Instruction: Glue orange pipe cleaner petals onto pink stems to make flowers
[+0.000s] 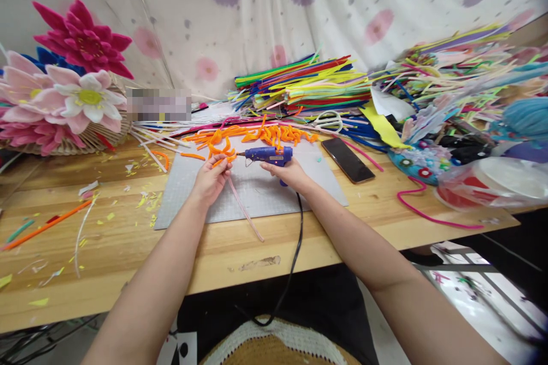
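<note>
My right hand [287, 171] is wrapped round the handle of a blue glue gun [266, 154], whose nozzle points left. A black cord hangs from it over the table's front edge. Pinched in my left hand [213, 178] is a bent orange pipe cleaner piece [231, 156], touching or very near the nozzle tip. A pale pink pipe cleaner [245, 208] slants down below my left fingers; whether they hold it I cannot tell. Both hands are above a grey cutting mat [184, 205]. Curled orange pipe cleaner pieces [285, 134] are heaped along its far edge.
Bundles of coloured pipe cleaners [308, 88] lie at the back. White-handled scissors [329, 121] and a dark phone [347, 159] are right of the mat. Fuzzy flowers [88, 97] stand at left. A clear plastic tub [492, 182] sits at right, and yellow scraps [148, 202] litter the left side.
</note>
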Demonstrator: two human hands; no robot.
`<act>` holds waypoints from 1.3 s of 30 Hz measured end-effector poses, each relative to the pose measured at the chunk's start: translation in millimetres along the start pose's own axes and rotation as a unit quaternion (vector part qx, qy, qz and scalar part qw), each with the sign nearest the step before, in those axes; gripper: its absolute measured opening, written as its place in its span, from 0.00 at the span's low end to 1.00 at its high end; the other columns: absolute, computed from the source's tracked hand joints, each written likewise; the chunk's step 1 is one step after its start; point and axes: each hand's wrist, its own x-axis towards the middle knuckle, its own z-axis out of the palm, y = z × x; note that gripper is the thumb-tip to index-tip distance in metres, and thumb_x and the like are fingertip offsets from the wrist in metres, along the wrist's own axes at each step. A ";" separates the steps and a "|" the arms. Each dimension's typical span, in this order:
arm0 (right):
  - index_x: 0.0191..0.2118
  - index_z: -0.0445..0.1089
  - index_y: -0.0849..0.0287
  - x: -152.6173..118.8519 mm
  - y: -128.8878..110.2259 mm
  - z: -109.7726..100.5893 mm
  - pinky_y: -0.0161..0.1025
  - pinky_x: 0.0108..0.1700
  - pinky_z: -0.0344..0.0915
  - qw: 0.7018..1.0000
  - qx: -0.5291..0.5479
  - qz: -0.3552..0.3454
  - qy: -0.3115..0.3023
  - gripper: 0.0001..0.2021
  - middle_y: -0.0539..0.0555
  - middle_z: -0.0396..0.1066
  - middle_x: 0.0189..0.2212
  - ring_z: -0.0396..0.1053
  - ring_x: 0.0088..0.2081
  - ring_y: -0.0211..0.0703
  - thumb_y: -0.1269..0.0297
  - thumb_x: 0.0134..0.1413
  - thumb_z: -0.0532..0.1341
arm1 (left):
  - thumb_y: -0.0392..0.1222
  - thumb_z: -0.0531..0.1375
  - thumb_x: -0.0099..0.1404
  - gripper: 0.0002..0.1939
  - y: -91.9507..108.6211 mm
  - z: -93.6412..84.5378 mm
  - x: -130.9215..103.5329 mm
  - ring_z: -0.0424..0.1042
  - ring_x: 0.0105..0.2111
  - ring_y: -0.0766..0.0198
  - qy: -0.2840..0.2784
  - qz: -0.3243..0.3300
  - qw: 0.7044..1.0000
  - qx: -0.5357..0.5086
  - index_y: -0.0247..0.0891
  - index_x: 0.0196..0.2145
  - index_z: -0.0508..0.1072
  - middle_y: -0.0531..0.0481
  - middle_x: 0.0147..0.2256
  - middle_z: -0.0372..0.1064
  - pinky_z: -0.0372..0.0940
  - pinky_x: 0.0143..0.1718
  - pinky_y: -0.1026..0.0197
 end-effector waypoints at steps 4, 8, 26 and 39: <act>0.22 0.63 0.60 3.5 4.1 -3.6 0.35 0.27 0.55 1.000 0.010 0.005 0.016 0.18 0.47 0.61 0.18 0.57 0.22 0.33 0.49 0.34 0.64 | 0.27 0.61 0.50 0.09 0.5 0.3 0.0 0.66 0.24 0.75 0.005 -0.008 1.000 -0.014 0.34 0.29 0.68 0.53 0.25 0.66 0.59 0.22 0.73; 0.28 0.67 0.60 0.2 1.7 -2.6 0.34 0.27 0.57 1.000 0.022 -0.011 -0.010 0.19 0.48 0.63 0.20 0.58 0.23 0.33 0.50 0.34 0.64 | 0.27 0.61 0.50 0.09 0.6 1.0 -0.2 0.66 0.25 0.75 0.006 -0.008 1.000 -0.021 0.34 0.29 0.67 0.53 0.25 0.66 0.59 0.22 0.74; 0.33 0.69 0.62 1.2 3.5 -3.1 0.34 0.28 0.59 1.000 -0.003 -0.020 0.004 0.22 0.51 0.67 0.23 0.62 0.26 0.36 0.49 0.34 0.64 | 0.25 0.57 0.54 0.08 3.0 0.2 -0.5 0.66 0.24 0.74 0.004 -0.019 0.999 -0.048 0.33 0.31 0.67 0.51 0.26 0.66 0.60 0.22 0.75; 0.36 0.70 0.61 3.5 5.6 -2.7 0.35 0.31 0.61 1.000 0.009 -0.020 0.008 0.23 0.52 0.69 0.27 0.63 0.28 0.37 0.51 0.34 0.64 | 0.24 0.56 0.54 0.08 2.3 1.0 -0.4 0.66 0.24 0.74 -0.002 -0.026 0.998 -0.051 0.33 0.31 0.67 0.51 0.26 0.66 0.60 0.22 0.75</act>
